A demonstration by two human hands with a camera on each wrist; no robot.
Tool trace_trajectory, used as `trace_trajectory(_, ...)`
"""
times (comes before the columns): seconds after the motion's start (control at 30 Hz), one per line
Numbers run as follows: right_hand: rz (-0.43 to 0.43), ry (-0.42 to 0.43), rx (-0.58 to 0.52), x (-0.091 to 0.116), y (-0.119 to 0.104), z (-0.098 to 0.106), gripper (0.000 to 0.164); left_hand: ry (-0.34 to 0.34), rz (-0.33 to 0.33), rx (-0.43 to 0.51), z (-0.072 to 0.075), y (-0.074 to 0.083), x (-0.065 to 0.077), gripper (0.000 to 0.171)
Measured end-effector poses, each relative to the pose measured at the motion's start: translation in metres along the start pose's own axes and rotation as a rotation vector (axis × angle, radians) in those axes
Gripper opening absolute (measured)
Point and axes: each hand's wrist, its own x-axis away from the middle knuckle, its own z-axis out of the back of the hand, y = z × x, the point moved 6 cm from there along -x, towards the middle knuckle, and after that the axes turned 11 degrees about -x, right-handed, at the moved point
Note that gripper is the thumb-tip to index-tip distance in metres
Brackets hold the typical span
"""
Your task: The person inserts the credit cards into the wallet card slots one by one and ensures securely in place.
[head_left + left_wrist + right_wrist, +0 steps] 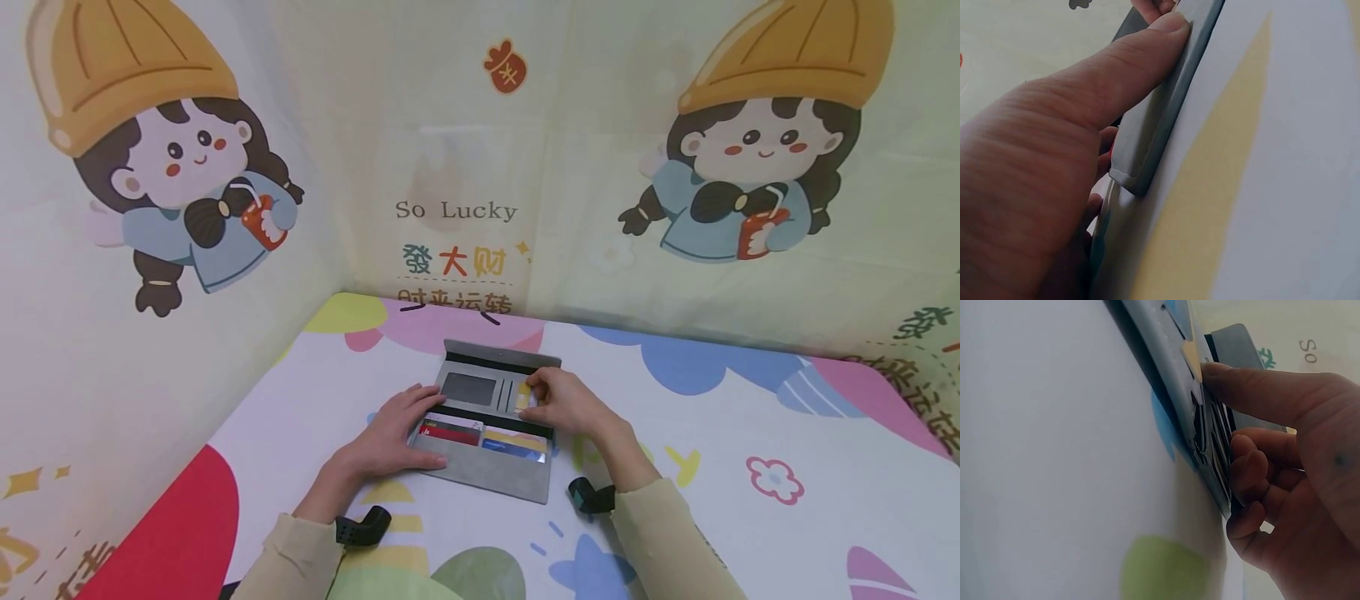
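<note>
A long grey wallet [487,479] lies unfolded on the table, its flap [501,354] at the far side. In the lower panel's pockets sit a red and white card [450,432] and a blue and yellow card [516,444]. The upper panel has a dark window [469,389] and slots with a yellow card [522,395]. My left hand [386,433] rests on the wallet's left side, thumb [1141,59] extended along the lower panel. With thumb and index finger, my right hand [573,404] pinches the yellow card at the right edge. Its other fingers [1254,475] curl beside the wallet.
A colourful printed cloth [750,417] covers the table. Behind it stands a pale backdrop [585,192] with cartoon figures and lettering, and another side rises at the left. A small black device [365,527] is strapped to each wrist.
</note>
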Motion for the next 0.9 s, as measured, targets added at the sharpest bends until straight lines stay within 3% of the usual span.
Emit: trace_trajectory(0.9,0.028,0.029,-0.068,0.011,-0.003,0.009,0.054,0.003,0.000,0.014,-0.001,0.001,0.000,0.095)
